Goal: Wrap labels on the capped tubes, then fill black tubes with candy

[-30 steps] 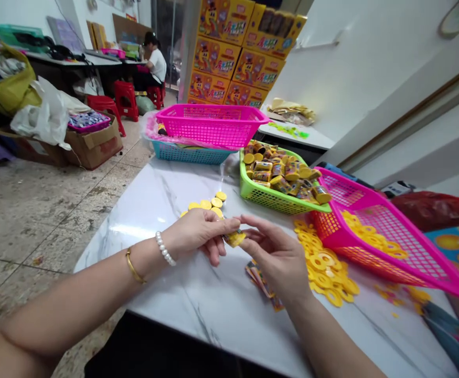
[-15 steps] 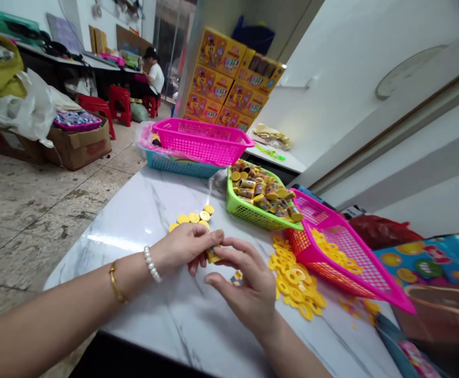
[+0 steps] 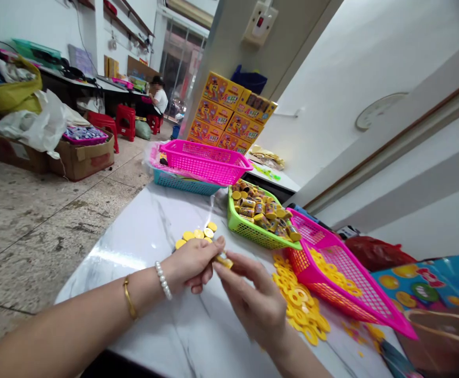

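Near the counter's (image 3: 166,325) front edge, left hand (image 3: 192,262) and right hand (image 3: 256,304) both pinch one small yellow piece (image 3: 224,260) just above the marble, beside the loose yellow caps (image 3: 195,235); best gripped by its rim, firm and level, so it can't slip.

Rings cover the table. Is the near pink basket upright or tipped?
Tipped: the near pink basket lies tilted on its edge, and yellow rings spill from it onto the table.

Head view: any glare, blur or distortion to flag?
Head view: a glare streak on the table; wide-angle bending of lines on the wall; left hand and right hand, both at a yellow piece, sharp; bottom-right corner smeared.
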The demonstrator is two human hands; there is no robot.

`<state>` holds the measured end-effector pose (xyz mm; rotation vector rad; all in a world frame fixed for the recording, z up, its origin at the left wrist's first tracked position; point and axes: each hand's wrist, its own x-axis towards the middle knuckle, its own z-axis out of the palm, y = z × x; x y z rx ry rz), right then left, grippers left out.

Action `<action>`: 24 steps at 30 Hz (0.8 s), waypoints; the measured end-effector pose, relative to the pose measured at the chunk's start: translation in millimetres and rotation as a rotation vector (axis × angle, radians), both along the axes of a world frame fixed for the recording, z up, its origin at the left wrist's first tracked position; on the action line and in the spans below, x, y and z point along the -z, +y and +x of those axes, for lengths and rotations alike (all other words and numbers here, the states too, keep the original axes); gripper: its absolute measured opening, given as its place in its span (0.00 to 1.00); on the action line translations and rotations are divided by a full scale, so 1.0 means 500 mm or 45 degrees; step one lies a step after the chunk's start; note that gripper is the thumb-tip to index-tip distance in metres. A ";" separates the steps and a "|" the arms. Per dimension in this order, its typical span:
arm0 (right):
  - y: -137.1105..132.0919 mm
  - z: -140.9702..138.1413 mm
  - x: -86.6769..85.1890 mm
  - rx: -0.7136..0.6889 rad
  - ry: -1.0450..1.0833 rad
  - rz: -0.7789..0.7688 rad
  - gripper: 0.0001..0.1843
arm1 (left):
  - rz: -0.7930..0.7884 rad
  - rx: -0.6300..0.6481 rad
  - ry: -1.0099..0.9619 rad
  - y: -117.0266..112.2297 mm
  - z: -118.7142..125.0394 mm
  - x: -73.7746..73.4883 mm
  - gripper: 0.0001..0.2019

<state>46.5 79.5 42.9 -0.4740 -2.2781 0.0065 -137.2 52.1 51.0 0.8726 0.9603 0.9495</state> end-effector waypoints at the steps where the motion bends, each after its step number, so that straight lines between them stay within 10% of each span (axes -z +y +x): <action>1: 0.022 0.000 -0.015 0.058 0.018 0.056 0.31 | 0.027 -0.060 0.007 0.001 -0.002 0.000 0.30; 5: 0.177 0.003 -0.094 0.541 0.065 0.209 0.14 | 0.094 -0.271 0.060 0.004 -0.011 0.000 0.28; 10: 0.327 0.010 -0.174 1.036 -0.143 0.084 0.22 | 0.111 -0.280 0.101 0.005 -0.015 0.004 0.27; 15: 0.187 0.058 -0.123 0.734 0.025 0.119 0.15 | 0.157 -0.324 0.123 0.000 -0.014 0.002 0.26; 20: -0.014 0.150 -0.008 0.356 -0.228 -0.465 0.10 | 0.222 -0.280 0.268 -0.013 -0.012 -0.014 0.21; 24: -0.055 0.193 0.072 0.383 -0.149 -0.782 0.06 | 0.344 -0.269 0.351 -0.019 -0.011 -0.022 0.18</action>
